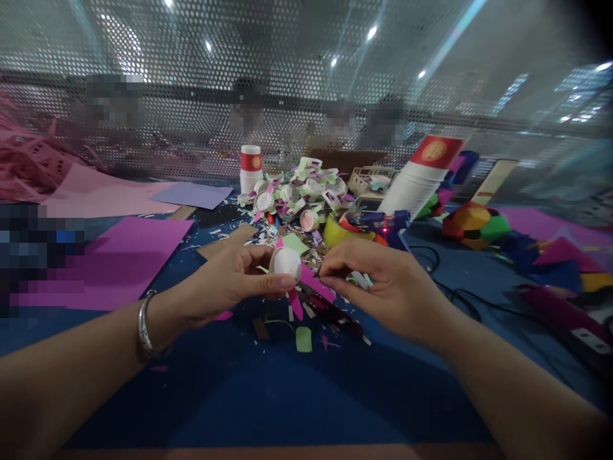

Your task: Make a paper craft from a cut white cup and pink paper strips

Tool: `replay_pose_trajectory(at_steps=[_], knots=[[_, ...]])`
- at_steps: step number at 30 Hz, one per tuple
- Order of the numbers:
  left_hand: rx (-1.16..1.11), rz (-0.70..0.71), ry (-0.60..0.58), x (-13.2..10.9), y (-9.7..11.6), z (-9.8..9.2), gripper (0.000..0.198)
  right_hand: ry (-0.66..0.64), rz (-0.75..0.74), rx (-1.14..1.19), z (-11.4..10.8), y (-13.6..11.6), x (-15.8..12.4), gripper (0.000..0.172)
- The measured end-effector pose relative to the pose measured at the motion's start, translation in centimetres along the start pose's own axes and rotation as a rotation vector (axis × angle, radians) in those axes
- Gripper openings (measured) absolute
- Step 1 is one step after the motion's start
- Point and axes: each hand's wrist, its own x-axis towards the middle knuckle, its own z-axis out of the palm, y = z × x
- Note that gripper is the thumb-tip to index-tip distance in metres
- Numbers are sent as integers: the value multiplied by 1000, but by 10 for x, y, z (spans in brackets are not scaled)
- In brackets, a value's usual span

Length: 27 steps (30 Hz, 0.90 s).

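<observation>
Near the middle of the view, my left hand (239, 278) holds a small white cup piece (286, 263) between thumb and fingers. Pink strips stick out around the cup piece, one (295, 303) pointing down and another (317, 284) reaching toward the right. My right hand (368, 281) is just to the right, thumb and fingertips pinched together by the end of that right strip. Something small and dark shows at its fingertips, too small to make out. A silver bracelet (145, 324) circles my left wrist.
Behind the hands lies a pile of paper-trimmed cup pieces (301, 191) among scraps, between stacked cups (251, 179) and a leaning cup stack (414, 185). A blue glue gun (383, 223) and black cable (460, 292) are at right. Purple sheets (119, 262) lie left.
</observation>
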Motion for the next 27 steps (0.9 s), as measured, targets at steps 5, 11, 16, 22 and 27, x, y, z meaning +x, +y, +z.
replay_pose_trajectory(at_steps=[5, 11, 16, 22, 27], knots=[[-42, -45, -6, -1, 2, 4, 24, 265, -204, -17, 6, -8, -1, 8], [-52, -99, -36, -1, 0, 8, 29, 298, -273, -88, 14, -13, -3, 12], [-52, -123, -34, -2, 0, 10, 24, 257, -311, -124, 17, -12, -5, 13], [-38, -119, -36, -3, -2, 9, 26, 247, -317, -184, 15, -14, -5, 15], [-36, -107, -31, -2, -3, 9, 26, 216, -308, -194, 16, -14, -6, 16]])
